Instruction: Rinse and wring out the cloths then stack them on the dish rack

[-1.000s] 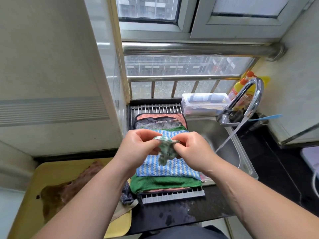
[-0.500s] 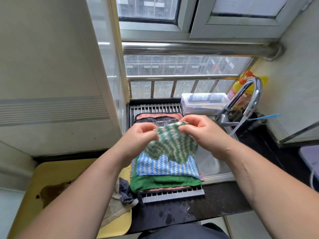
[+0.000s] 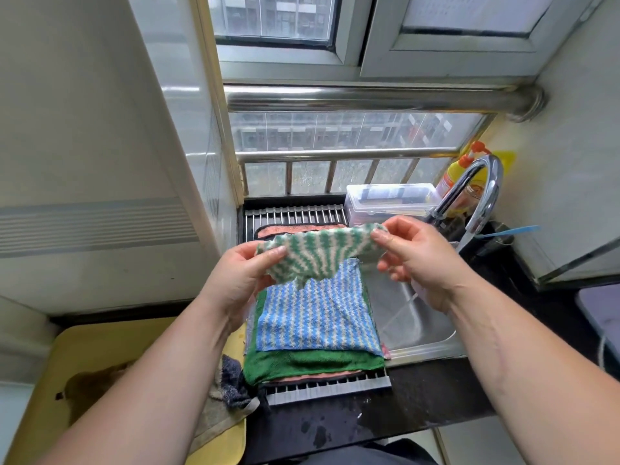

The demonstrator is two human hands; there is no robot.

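Observation:
A green-and-white striped cloth (image 3: pixel 315 256) is stretched flat in the air between my hands. My left hand (image 3: pixel 241 273) pinches its left corner and my right hand (image 3: pixel 412 250) pinches its right corner. It hangs just above a stack of cloths on the dish rack (image 3: pixel 295 214). A blue-and-white striped cloth (image 3: pixel 318 313) tops that stack, with a dark green towel (image 3: pixel 312 364) and a pink cloth (image 3: pixel 302 229) under it. The rack lies across the left half of the steel sink (image 3: pixel 416 317).
A chrome tap (image 3: pixel 483 193) arches over the sink at the right, with water running from it. Behind it stand a clear plastic box (image 3: pixel 389 198) and a yellow bottle (image 3: pixel 453 179). A yellow tray (image 3: pixel 100 357) at the lower left holds brown and grey cloths (image 3: pixel 231 384). The black counter (image 3: pixel 335 427) is wet.
The green-and-white cloth was a wrung bunch between my hands. My hands have moved apart and up, and the cloth is now spread open above the stack.

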